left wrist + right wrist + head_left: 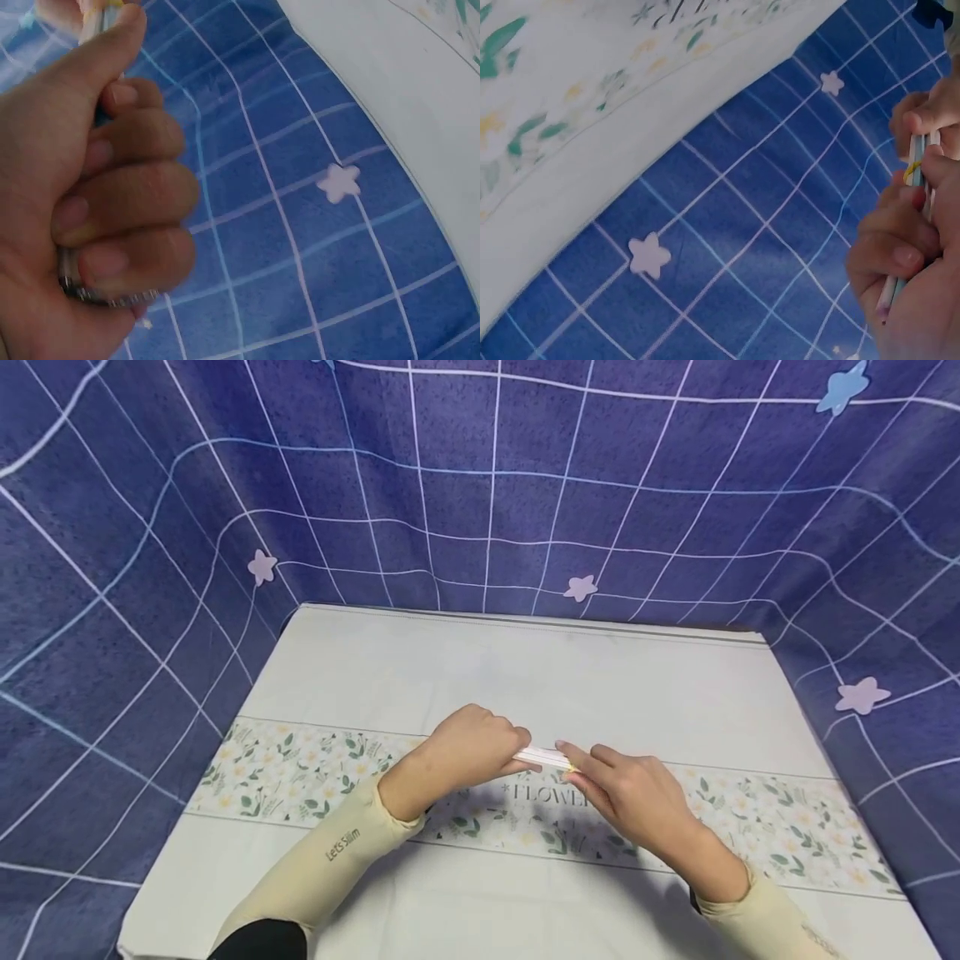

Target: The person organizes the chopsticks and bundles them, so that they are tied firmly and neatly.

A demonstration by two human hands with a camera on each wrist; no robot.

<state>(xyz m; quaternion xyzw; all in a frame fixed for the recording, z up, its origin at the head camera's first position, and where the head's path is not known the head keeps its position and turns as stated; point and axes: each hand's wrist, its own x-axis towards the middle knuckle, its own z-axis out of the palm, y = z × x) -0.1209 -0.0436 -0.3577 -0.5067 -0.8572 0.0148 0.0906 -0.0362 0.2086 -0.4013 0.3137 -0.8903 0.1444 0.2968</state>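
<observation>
Between my hands is a bundle of slim, pale pen-like sticks (546, 757), white with light blue and pink showing. A thin yellow band (913, 171) goes around it. My left hand (480, 743) grips one end; in the left wrist view its fingers curl around the bundle, thumb along it, and dark, silvery ends (112, 298) show below the little finger. On the other side, my right hand (637, 785) pinches the bundle beside the yellow band, fingers curled. A pinkish tip (883, 311) pokes out beneath that hand. The palms hide most of the sticks.
Both hands are above a white table cover (525, 677) with a flowered strip (300, 772) and printed lettering. A blue curtain-like cloth (480, 485) with pale grid lines and stars surrounds the table at the back and sides.
</observation>
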